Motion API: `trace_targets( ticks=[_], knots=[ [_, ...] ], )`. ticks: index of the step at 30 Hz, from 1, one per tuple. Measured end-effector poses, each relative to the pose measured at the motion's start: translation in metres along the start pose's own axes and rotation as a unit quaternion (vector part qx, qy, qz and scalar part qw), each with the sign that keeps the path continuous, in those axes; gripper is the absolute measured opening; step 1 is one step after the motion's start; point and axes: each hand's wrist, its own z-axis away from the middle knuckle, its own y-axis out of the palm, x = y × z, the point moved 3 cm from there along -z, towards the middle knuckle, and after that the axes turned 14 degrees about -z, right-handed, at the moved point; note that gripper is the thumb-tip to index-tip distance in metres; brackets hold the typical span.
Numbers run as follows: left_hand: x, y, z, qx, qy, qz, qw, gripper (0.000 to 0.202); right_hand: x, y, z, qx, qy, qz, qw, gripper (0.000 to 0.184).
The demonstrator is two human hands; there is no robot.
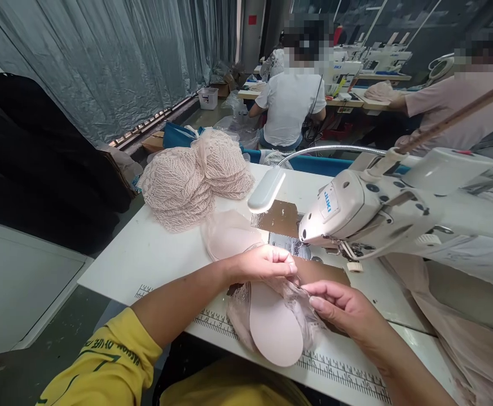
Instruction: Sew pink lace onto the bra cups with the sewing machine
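Observation:
A pale pink lace bra piece (277, 324) with a smooth moulded cup hangs over the table's front edge. My left hand (267, 263) is closed in a pinch at its upper edge, knuckles toward the sewing machine. A little lower and to the right, my right hand (335, 301) pinches the lace edge between thumb and fingertips. Another pale cup (229, 239) with sheer fabric lies behind my left wrist. Just beyond my hands is the sewing machine (335, 206), its needle area lit by a lamp (267, 189). The exact spot pinched by my left fingers is partly hidden.
Stacked lace cups (179, 189) stand at the table's back left. A printed ruler scale (343, 372) runs along the front edge of the white table (123, 265). Beige fabric (445, 327) drapes at right. Co-workers sit ahead, one in a white shirt (286, 107).

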Motion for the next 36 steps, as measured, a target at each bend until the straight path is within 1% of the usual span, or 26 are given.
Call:
trace_targets(
  ticks=[2,5,10,13,15,17,19,21,23,25,26,28,30,32,33,34,36],
  knots=[
    [0.001,-0.002,-0.001,-0.016,0.009,-0.016,1.0,0.039,0.001,-0.001,0.001,-0.007,0.005,0.002,1.0,0.041],
    [0.005,-0.003,-0.004,-0.02,0.024,-0.025,0.999,0.036,0.004,0.0,0.0,-0.014,0.006,0.024,1.0,0.044],
    [0.009,-0.002,-0.005,-0.022,0.015,-0.016,1.0,0.035,0.004,0.003,-0.007,-0.028,-0.012,0.084,0.996,0.049],
    [0.008,0.0,-0.005,-0.026,0.015,-0.014,0.999,0.034,0.002,0.005,-0.013,-0.019,-0.02,0.104,0.994,0.048],
    [0.006,0.0,-0.004,-0.031,0.017,-0.022,0.999,0.032,0.001,0.008,-0.015,-0.016,-0.021,0.098,0.995,0.045],
    [0.005,-0.001,-0.004,-0.038,0.012,-0.023,0.999,0.031,0.0,0.009,-0.015,-0.025,-0.021,0.067,0.997,0.043],
    [0.003,-0.004,-0.005,-0.054,-0.011,-0.009,0.998,0.031,-0.002,0.009,-0.013,-0.044,-0.02,0.028,0.998,0.043],
    [-0.002,-0.011,-0.004,-0.087,-0.035,-0.007,0.996,0.029,-0.005,0.005,-0.01,-0.072,-0.015,0.016,0.997,0.046],
    [-0.011,-0.019,0.001,-0.133,-0.041,-0.061,0.988,0.029,-0.007,-0.003,-0.008,-0.102,-0.021,0.045,0.993,0.047],
    [-0.025,-0.025,0.011,-0.171,-0.031,-0.181,0.968,0.029,-0.007,-0.014,-0.005,-0.121,-0.049,0.109,0.985,0.044],
    [-0.032,-0.027,0.018,-0.182,-0.027,-0.256,0.949,0.029,-0.007,-0.02,-0.003,-0.124,-0.064,0.142,0.98,0.041],
    [-0.045,-0.026,0.034,-0.18,-0.032,-0.397,0.899,0.028,-0.008,-0.032,0.0,-0.125,-0.073,0.187,0.972,0.038],
    [-0.051,-0.021,0.051,-0.158,-0.067,-0.5,0.849,0.031,-0.01,-0.042,0.002,-0.125,-0.059,0.197,0.971,0.037],
    [-0.047,-0.014,0.067,-0.138,-0.123,-0.555,0.811,0.033,-0.01,-0.048,0.004,-0.116,-0.062,0.199,0.971,0.037],
    [-0.043,-0.01,0.074,-0.136,-0.148,-0.568,0.798,0.031,-0.009,-0.049,0.003,-0.106,-0.073,0.204,0.97,0.037],
    [-0.037,-0.007,0.079,-0.139,-0.164,-0.575,0.79,0.028,-0.007,-0.048,0.002,-0.091,-0.089,0.211,0.969,0.037],
    [-0.024,0.001,0.085,-0.143,-0.167,-0.578,0.786,0.02,-0.001,-0.043,-0.003,-0.05,-0.129,0.228,0.964,0.036]
  ],
)
